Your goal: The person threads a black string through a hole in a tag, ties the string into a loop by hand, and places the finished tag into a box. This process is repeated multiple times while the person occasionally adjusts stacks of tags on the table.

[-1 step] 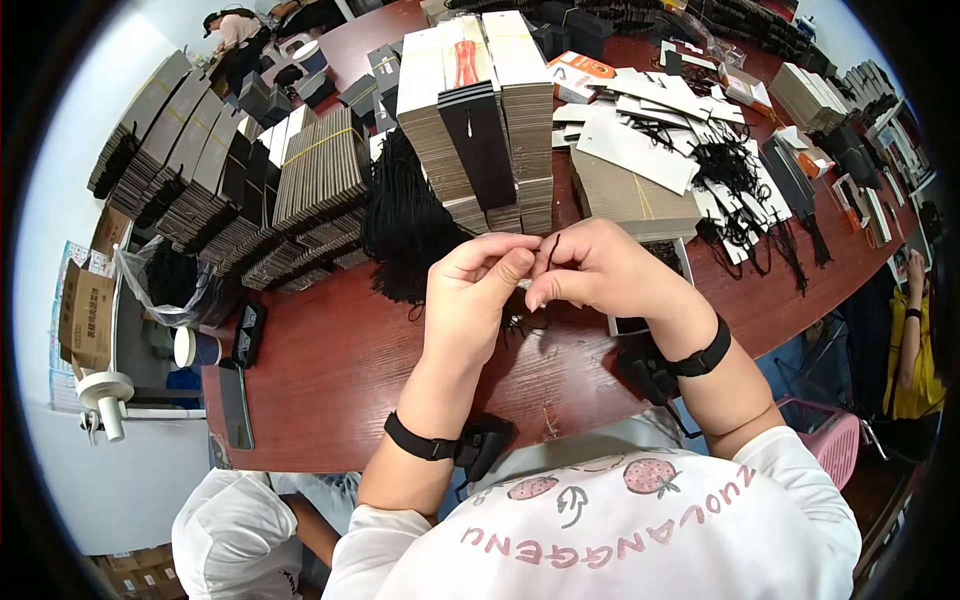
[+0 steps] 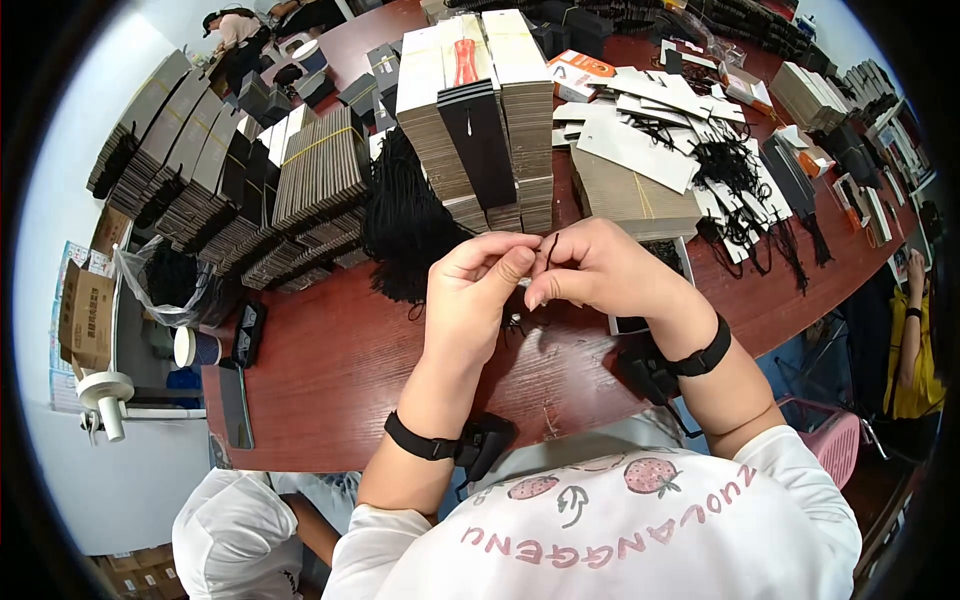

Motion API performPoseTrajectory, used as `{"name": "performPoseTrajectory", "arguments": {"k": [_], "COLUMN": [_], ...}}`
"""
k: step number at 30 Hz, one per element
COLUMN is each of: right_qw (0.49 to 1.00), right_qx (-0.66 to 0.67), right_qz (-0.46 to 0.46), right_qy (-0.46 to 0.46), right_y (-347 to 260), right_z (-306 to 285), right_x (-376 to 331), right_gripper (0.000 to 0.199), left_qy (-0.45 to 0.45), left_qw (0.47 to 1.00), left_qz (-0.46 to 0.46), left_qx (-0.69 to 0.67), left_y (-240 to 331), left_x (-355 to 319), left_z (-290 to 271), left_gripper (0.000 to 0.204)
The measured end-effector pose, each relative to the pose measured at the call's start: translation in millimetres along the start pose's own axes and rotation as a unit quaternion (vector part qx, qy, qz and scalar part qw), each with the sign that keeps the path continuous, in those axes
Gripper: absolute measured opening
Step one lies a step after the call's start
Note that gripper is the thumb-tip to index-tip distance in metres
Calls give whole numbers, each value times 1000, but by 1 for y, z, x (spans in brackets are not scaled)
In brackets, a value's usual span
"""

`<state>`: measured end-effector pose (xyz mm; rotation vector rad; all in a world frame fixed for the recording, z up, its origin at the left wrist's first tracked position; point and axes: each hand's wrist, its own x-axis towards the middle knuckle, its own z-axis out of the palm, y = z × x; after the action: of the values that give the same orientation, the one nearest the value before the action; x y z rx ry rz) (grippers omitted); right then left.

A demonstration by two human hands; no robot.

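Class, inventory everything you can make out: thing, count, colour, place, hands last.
Thin cord: one, black, centre
Cord bundle: one, black, centre left
Tall card stack: one, white-topped, back centre
Handle: one, red, atop that stack
Board stacks: several, grey, back left
Loose tags: many, white, back right
Plastic bag: one, clear, left
Cup: one, white and blue, left
Cartons: several, brown, far left
Table: one, red-brown, centre
Plastic object: one, pink, lower right
Other people: at least three, varied clothing, edges
Wrist straps: two, black, wrists
Left hand: one, bare, centre
Right hand: one, bare, centre
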<state>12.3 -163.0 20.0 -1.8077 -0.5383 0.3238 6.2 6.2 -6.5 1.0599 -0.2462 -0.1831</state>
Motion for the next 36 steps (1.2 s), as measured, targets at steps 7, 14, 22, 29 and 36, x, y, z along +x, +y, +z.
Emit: {"name": "performPoseTrajectory", "arguments": {"k": [7,14,22,29,36], "right_qw": [993,983,987,999,998], "right_qx": [-116,-180,-159,-35,-60], "right_qz": [-31,-32,-15,-20,4], "right_qy": [11,34,8,-8,-10], "right_y": [8,4,2,8,13], "right_z": [7,11,6,6,3], "right_x": [3,2,1,4,4], "right_gripper": [33,29,23,24,35], "left_qy": [20,13,-27,-4,5], "left_qw": [999,977,949,976,979], "left_qz": [-8,90,168,74,98], "left_qx": [24,195,265,206,181], "left_y": [-4,-4,-6,-6,-7], "left_x": [0,0,3,5,5], "left_z": [0,2,-3,-7,-5], "left_gripper": [11,12,16,12,10]}}
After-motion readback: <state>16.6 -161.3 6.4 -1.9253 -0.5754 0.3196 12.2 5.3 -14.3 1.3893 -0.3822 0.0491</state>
